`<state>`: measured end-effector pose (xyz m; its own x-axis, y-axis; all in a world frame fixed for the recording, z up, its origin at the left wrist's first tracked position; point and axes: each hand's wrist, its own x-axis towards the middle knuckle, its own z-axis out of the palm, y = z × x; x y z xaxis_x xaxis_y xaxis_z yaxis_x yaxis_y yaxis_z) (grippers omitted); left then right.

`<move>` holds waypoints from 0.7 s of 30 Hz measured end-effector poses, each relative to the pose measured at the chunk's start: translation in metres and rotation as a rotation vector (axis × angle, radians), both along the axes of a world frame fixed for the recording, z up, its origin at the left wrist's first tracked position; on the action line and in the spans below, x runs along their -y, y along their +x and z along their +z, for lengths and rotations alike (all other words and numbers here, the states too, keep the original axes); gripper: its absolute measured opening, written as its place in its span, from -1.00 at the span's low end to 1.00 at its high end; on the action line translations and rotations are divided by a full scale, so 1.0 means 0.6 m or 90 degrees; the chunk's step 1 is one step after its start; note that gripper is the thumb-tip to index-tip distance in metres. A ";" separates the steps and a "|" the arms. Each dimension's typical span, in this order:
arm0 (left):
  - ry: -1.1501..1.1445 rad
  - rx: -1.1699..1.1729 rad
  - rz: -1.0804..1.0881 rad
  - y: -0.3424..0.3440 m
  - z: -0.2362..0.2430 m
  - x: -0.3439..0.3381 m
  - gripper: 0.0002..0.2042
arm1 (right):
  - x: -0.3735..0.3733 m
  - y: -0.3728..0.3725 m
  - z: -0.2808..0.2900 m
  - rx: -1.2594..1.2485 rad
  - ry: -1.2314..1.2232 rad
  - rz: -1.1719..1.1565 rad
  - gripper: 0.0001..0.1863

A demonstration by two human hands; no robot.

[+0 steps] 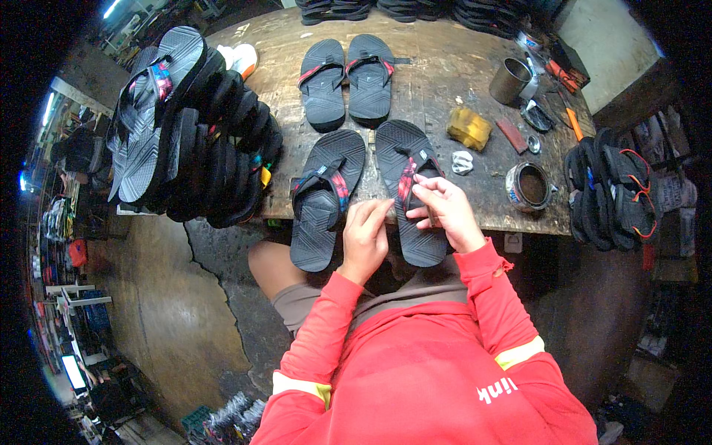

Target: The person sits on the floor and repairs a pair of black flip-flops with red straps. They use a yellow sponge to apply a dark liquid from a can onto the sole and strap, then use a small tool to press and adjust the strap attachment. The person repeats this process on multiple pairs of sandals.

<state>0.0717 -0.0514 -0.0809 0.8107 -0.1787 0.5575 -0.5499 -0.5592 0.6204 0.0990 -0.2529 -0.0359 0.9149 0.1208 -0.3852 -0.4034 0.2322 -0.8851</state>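
Two black flip-flops with patterned soles lie side by side at the table's near edge. The left flip-flop [313,248] has a strap with a red and blue pattern. On the right flip-flop [423,248], my right hand [451,215] has its fingers bent around the right side of the patterned strap [406,184]. My left hand [365,236] is closed, its fingertips pinched together at that flip-flop's left edge. Whatever sits in that pinch is too small to make out. Beyond them lies another pair of black flip-flops [324,104] with red-edged straps.
Flip-flops are heaped high in a stack [159,148] at the left. To the right are a metal cup [509,80], a yellow block [469,128], a red bar [512,137], an open tin [530,185] and an orange-handled tool [574,124]. More flip-flops [630,189] hang over the right edge.
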 end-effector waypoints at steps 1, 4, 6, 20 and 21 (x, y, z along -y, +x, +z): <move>0.021 0.006 -0.014 0.007 0.004 0.000 -0.53 | 0.000 -0.002 0.002 0.005 0.001 -0.007 -0.72; 0.076 -0.034 -0.058 0.031 0.014 -0.001 -0.41 | 0.001 -0.019 0.015 -0.007 0.031 -0.057 -0.73; 0.109 -0.069 -0.066 0.049 0.018 -0.005 -0.42 | 0.003 -0.043 0.024 -0.033 0.091 -0.059 -0.74; -0.013 -0.299 -0.106 0.092 0.013 -0.008 -0.49 | -0.019 -0.084 -0.014 -0.237 0.242 -0.013 -0.72; -0.010 -0.311 -0.111 0.092 0.012 -0.008 -0.49 | -0.019 -0.083 -0.011 -0.243 0.230 -0.013 -0.71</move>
<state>0.1271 -0.0465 -0.0737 0.9361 -0.3287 0.1253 -0.2784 -0.4744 0.8351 0.0490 -0.2416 -0.0427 0.7212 0.2914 -0.6285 -0.6736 0.5069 -0.5379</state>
